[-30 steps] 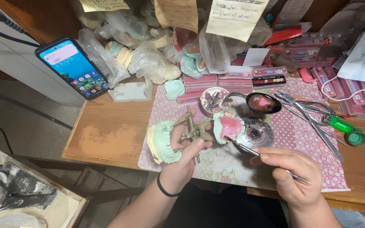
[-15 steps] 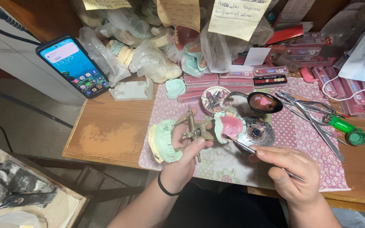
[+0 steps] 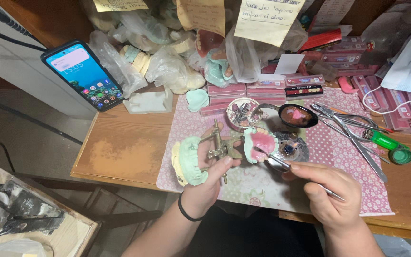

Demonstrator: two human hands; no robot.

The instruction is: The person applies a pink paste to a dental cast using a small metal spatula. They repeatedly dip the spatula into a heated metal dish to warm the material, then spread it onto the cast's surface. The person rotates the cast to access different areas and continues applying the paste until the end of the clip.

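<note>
Left hand (image 3: 205,190) grips brass articulator (image 3: 220,148) with green casts; right hand (image 3: 331,192) pinches a metal tool (image 3: 281,164).

Articulator held just over the counter's (image 3: 120,157) pink mat (image 3: 338,157), fingers closed round the hinge frame: rigid, likely weighty; plaster casts brittle, pink wax (image 3: 261,141) soft, so hold the metal. Tool tip touches the wax. Behind: small burner (image 3: 288,149), tin (image 3: 240,113) of what may be burs, ladle (image 3: 297,115) of melted pink wax. Far back, bagged casts (image 3: 167,71).
</note>
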